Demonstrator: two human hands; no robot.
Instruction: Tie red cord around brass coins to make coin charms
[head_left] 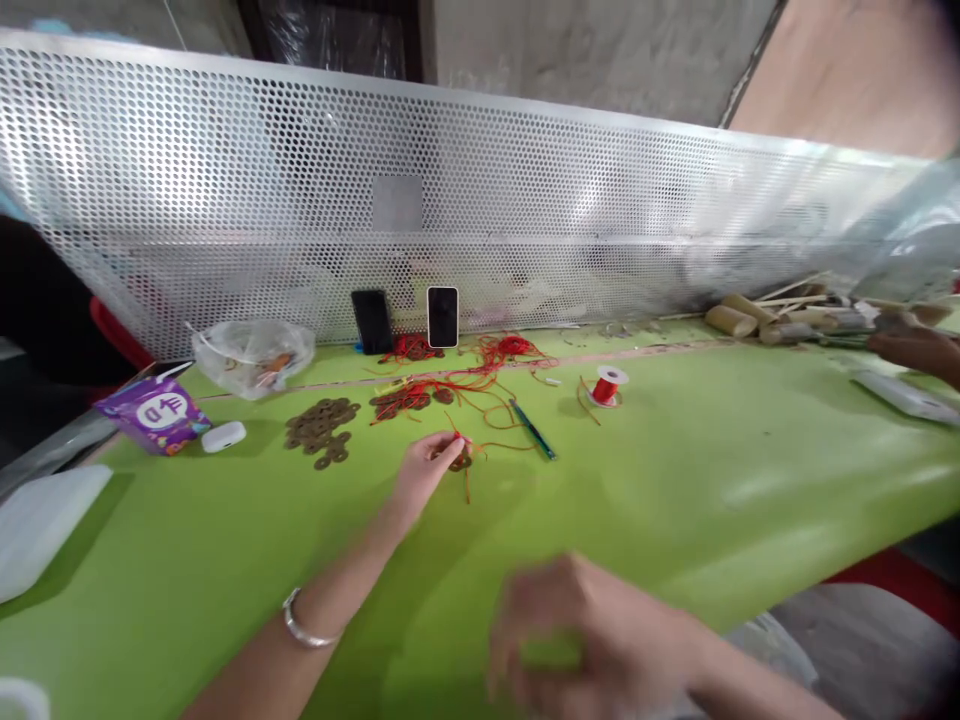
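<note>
My left hand, with a silver bangle on its wrist, pinches a red cord in the middle of the green table. Round brown coins hang on that cord just beneath the fingertips. My right hand is nearer to me, over the front of the table and blurred by motion; its fingers are curled, and whether anything is in them does not show. Close to my left hand lie a pile of loose coins, strung coins with red cords and a blue-green slim tool.
A spool of red cord stands right of the slim tool. Two phones lean against the perforated metal screen. A purple packet, white case and plastic bag are at left. Another person's hand is beside bamboo pieces.
</note>
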